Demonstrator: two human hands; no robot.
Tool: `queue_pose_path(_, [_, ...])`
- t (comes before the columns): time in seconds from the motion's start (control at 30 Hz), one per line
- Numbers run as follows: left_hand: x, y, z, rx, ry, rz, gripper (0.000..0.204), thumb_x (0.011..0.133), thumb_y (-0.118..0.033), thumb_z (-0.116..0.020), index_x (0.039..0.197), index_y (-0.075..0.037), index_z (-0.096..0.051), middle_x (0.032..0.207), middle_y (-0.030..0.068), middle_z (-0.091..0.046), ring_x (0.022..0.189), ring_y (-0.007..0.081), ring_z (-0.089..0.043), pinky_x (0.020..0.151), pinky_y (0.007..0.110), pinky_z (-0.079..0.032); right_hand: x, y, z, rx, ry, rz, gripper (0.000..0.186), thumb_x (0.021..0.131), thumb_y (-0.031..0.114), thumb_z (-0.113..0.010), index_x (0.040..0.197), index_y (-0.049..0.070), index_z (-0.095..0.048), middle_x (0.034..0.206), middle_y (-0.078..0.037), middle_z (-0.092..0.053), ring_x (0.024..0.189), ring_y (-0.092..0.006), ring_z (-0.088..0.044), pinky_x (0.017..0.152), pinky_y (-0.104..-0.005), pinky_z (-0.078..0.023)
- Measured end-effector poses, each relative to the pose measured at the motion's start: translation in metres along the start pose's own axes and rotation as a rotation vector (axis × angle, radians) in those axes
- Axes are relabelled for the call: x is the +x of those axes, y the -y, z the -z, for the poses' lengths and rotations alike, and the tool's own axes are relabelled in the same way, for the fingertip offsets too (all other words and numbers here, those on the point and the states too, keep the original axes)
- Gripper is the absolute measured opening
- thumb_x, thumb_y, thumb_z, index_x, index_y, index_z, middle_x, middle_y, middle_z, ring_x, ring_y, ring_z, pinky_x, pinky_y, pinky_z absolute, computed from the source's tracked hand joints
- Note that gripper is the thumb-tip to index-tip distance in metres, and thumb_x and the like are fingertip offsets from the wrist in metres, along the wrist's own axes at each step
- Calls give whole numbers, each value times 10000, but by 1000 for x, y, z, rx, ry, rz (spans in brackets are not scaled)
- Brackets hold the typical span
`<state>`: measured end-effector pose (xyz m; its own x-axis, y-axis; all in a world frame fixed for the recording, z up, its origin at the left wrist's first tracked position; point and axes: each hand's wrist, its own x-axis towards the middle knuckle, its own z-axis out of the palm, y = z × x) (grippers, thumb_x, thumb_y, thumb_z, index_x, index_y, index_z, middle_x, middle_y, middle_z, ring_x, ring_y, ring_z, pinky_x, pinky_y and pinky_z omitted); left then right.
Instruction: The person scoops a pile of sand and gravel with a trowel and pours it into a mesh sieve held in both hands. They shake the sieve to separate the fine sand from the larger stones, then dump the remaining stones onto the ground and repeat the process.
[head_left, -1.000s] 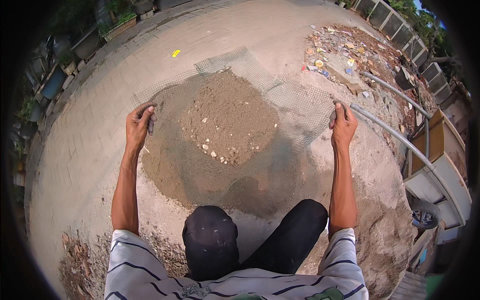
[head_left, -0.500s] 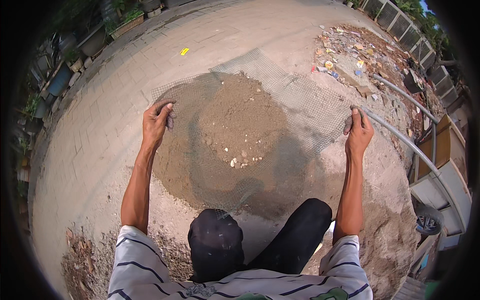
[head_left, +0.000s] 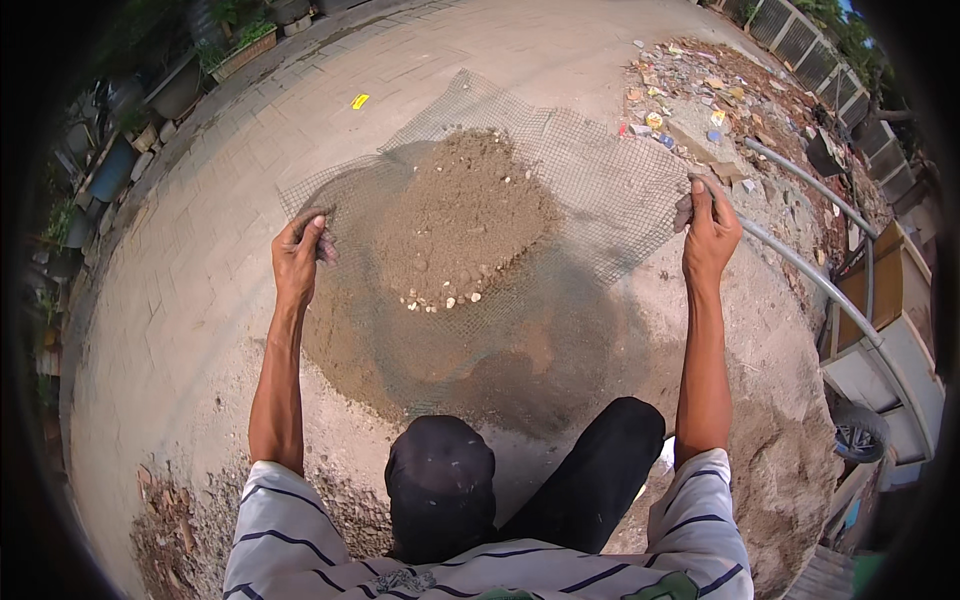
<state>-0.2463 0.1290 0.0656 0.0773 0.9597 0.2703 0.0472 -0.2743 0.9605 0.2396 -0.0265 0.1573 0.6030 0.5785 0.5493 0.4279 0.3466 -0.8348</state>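
Note:
Between my two hands stretches a wire mesh screen (head_left: 625,175), bearing a mound of brown, damp-looking sand (head_left: 465,210) with small white stones along its near side. My left hand (head_left: 300,240) is closed on the mesh's left edge, my right hand (head_left: 708,220) on its right corner, slightly higher in the picture. A wider heap of finer sand (head_left: 355,355) lies below the screen on the pale ground, partly seen through the mesh. My two knees, in dark trousers (head_left: 440,480), are bent at the near side.
A paved lane (head_left: 180,260) runs at left, bordered by planters (head_left: 245,55). At upper right lie scattered rubble (head_left: 720,100) and a fence. Curved grey pipes (head_left: 800,260), wooden panels (head_left: 900,370) and a tyre (head_left: 855,430) are at right. A coarse sand pile (head_left: 770,490) lies lower right.
Over the last second the screen and its mound have swayed right, then back left and away from me. My right hand has moved up in the picture, and the stones have shifted on the mesh.

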Motion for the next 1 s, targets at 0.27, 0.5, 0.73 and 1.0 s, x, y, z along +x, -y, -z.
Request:
queue_pose_path(0.27, [3,10,-2,-72,-121,11,247,956,-166,-619,1104,30,-647,754,41,-607,585,121,-574,529,274,-498,15,9,-19,-9,57,71,239,955,177,-622,1079,-21,-676,697,-43,-618,593,-86,-552,523,-239,-435])
queue_pose_path(0.5, [-6,18,33,-73,-199,-59,319,950,-190,-629,1158,51,-615,778,72,-633,632,128,-602,552,269,-500,13,-43,-38,10,95,63,251,947,190,-635,1083,-17,-677,745,-75,-648,577,-117,-589,518,-253,-474])
queue_pose_path(0.73, [-20,36,41,-71,-160,73,323,947,-211,-632,1165,28,-615,780,71,-636,597,142,-618,543,277,-532,-22,-92,-70,205,103,-277,248,946,185,-624,1048,-40,-648,753,-98,-648,603,-153,-626,514,-276,-522])
queue_pose_path(1.0, [-10,16,48,22,-1,297,291,932,-152,-616,1169,16,-605,944,144,-691,618,183,-674,500,264,-544,-53,-109,-84,297,151,-603,265,943,224,-620,1030,-26,-627,834,-88,-623,637,-142,-599,530,-283,-524])
